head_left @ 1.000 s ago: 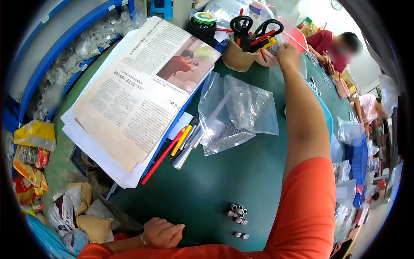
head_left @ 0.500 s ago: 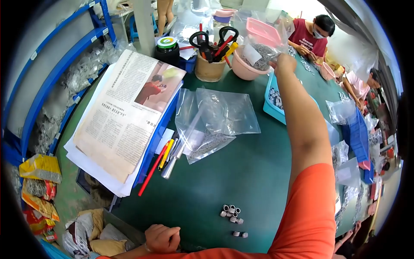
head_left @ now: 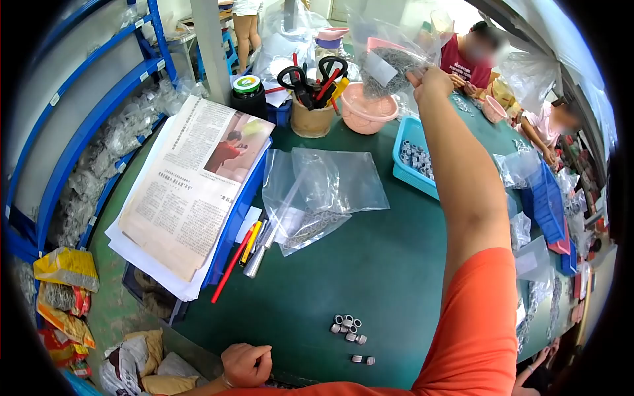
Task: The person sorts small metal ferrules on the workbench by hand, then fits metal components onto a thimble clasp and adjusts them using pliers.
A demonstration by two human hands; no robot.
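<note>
My right hand (head_left: 432, 82) is stretched far forward, its fingers closed on the edge of a clear plastic bag (head_left: 389, 69). Many small grey metal pieces and a white label show in that bag, which hangs above and behind a pink basket (head_left: 364, 113). Just below my forearm is a light-blue basket (head_left: 415, 186) holding short metal cylinders (head_left: 415, 158). At the near table edge my left hand (head_left: 246, 365) lies curled in a loose fist, with nothing visible in it. Several metal ring-like cylinders (head_left: 348, 327) lie on the green table to its right.
Flat clear bags (head_left: 343, 181) lie mid-table. Newspaper (head_left: 188, 191) covers a blue tray at left, beside pens (head_left: 236, 264). A pot of scissors (head_left: 312, 121) and a dark jar (head_left: 249, 99) stand behind. Two people sit along the far right side.
My right hand has lifted the bag of metal pieces up out of the pink basket. The view has shifted slightly. My left hand stays curled at the table edge.
</note>
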